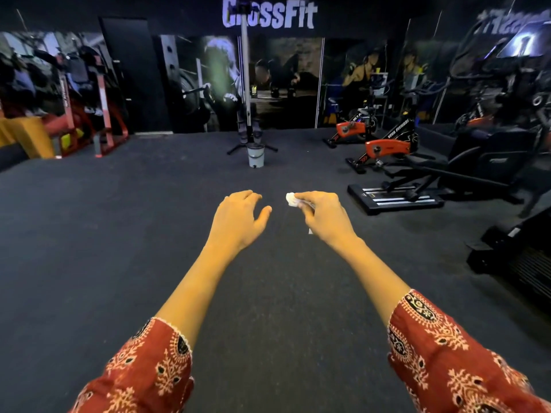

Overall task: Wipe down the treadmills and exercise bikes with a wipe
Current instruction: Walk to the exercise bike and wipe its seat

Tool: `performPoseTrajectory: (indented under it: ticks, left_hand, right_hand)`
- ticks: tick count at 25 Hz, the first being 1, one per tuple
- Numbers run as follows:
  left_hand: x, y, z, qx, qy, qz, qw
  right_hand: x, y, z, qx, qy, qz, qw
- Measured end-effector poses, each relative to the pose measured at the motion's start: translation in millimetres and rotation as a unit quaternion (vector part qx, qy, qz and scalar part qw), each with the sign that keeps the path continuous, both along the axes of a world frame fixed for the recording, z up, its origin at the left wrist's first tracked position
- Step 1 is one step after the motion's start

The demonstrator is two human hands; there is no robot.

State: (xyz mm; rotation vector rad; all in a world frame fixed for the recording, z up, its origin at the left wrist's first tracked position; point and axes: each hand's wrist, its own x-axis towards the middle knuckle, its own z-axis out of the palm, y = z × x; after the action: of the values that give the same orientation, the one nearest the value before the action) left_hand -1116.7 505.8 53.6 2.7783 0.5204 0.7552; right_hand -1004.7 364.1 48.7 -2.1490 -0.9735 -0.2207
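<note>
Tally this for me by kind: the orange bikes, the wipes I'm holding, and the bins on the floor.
Orange bikes: 2
Wipe, pinched in the right hand: 1
Grey bin: 1
Total: 4

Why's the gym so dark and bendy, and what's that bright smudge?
Head view: dim room, yet the right hand and wipe show clearly; wide lens curves the edges; the smudge is glare on the wall; far-right machine is blurred.

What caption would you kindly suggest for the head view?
Right hand pinches a white wipe, left hand empty, exercise bikes at right.
</note>
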Motion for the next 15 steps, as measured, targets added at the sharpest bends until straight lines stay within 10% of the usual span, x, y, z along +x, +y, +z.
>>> performPoseTrajectory:
  ticks: [15]
  left_hand:
    - [445, 301, -5, -0.004, 0.008, -0.064, 0.998]
  right_hand:
    - [442, 298, -8, 0.015, 0.013, -0.057, 0.998]
